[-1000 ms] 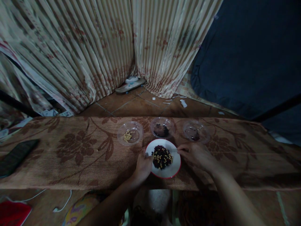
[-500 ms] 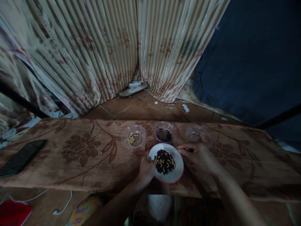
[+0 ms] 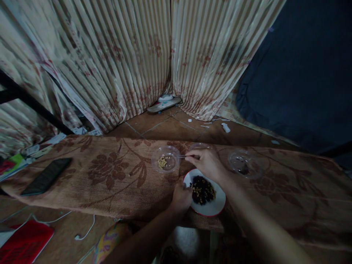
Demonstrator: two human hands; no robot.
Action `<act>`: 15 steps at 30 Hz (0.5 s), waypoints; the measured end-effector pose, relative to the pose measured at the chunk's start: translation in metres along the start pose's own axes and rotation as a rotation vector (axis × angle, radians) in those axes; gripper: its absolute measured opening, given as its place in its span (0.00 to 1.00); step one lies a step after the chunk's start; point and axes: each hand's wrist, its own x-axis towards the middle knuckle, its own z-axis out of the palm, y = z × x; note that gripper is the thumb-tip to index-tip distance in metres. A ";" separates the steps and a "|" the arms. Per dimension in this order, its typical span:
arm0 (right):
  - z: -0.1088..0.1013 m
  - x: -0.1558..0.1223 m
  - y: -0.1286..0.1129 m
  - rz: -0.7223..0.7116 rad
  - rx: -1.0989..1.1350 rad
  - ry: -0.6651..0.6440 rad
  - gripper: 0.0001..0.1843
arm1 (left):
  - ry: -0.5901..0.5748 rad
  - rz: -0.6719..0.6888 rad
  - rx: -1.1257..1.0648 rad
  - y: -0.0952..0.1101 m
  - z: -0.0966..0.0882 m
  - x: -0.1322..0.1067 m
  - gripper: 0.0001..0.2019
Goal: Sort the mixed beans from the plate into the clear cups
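Note:
A white plate [image 3: 213,209] with a red rim holds a heap of mixed dark and pale beans [image 3: 202,189]. My left hand [image 3: 181,196] grips the plate's left edge. My right hand [image 3: 206,163] is pinched on thin metal tweezers [image 3: 183,156]. Their tip reaches over a clear plastic bowl [image 3: 165,160] holding several pale beans. My right hand covers most of a second clear bowl [image 3: 198,146]. A third clear bowl [image 3: 243,164] with a few dark bits stands to the right.
All stand on a long surface draped in brown floral cloth [image 3: 104,179]. A dark phone [image 3: 46,176] lies at its left end. Striped curtains [image 3: 123,58] hang behind, with a sandal [image 3: 165,103] on the tiled floor. A red item [image 3: 24,244] and white cable [image 3: 85,231] lie lower left.
My right hand has moved from the plate's right edge up and left, carrying the tweezers over the bowl of pale beans. The camera view shifted left. My left hand stays on the plate.

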 end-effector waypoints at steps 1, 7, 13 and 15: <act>-0.002 -0.003 0.001 0.008 0.001 0.006 0.09 | 0.000 0.002 -0.001 0.000 0.000 -0.001 0.18; -0.036 -0.046 0.021 0.172 -0.021 0.025 0.11 | -0.007 -0.009 0.006 -0.002 -0.001 0.001 0.20; -0.040 -0.097 0.053 0.268 -0.107 -0.106 0.12 | -0.012 -0.011 0.021 -0.002 -0.002 0.003 0.20; -0.038 -0.102 0.058 0.248 -0.170 -0.148 0.12 | 0.004 -0.017 0.025 0.000 -0.003 0.001 0.20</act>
